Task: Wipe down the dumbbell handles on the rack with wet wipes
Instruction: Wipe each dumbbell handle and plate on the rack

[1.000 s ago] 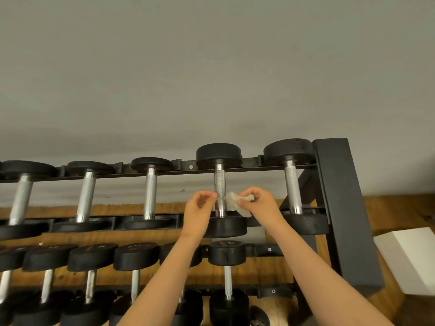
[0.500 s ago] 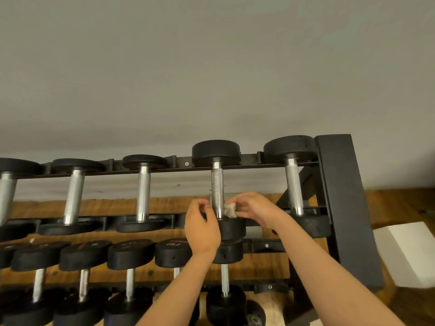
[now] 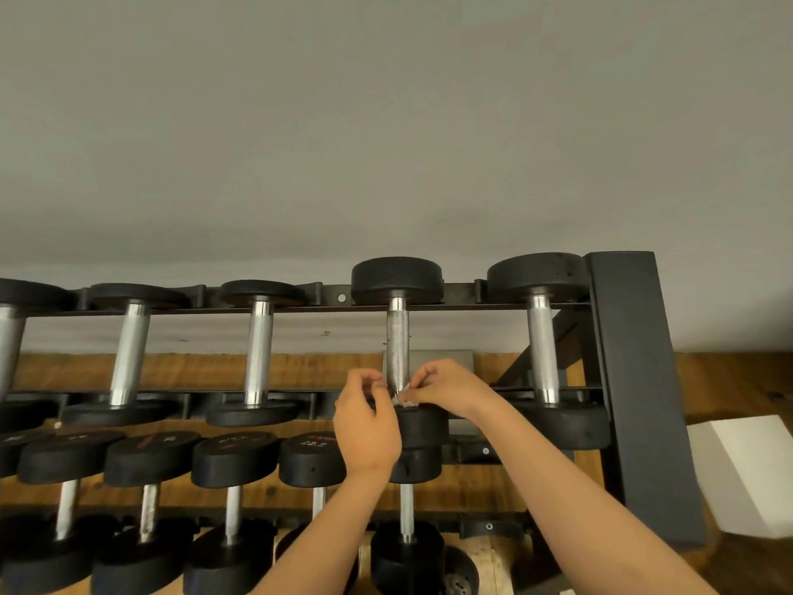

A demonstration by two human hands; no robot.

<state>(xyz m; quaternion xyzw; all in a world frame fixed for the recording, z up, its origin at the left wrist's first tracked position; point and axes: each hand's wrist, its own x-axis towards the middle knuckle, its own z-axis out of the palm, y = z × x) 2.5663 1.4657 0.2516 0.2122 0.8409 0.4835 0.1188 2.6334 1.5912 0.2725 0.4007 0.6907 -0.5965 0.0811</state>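
Both the left hand [image 3: 364, 423] and the right hand [image 3: 446, 390] meet at the near end of one dumbbell handle [image 3: 397, 341] on the top tier of the rack [image 3: 635, 380], a little right of the frame's centre. That knurled steel handle has its long axis running up and down the frame, pointing away from the camera, from the black head [image 3: 397, 279] against the back rail down to the nearer black head [image 3: 422, 427] just under the hands. The right hand pinches a crumpled white wet wipe [image 3: 403, 398] between thumb and fingertips, pressed to the handle's base where it joins the nearer head. The left hand has its fingers curled in beside the left side of the handle; whether it grasps the wipe or the steel, I cannot tell. Neighbouring dumbbells [image 3: 257, 350] lie parallel on the same tier, and a lower row [image 3: 231, 461] sits beneath. At the lower right, a white box [image 3: 746, 478] rests on the wooden floor [image 3: 738, 380] beside the rack's upright.
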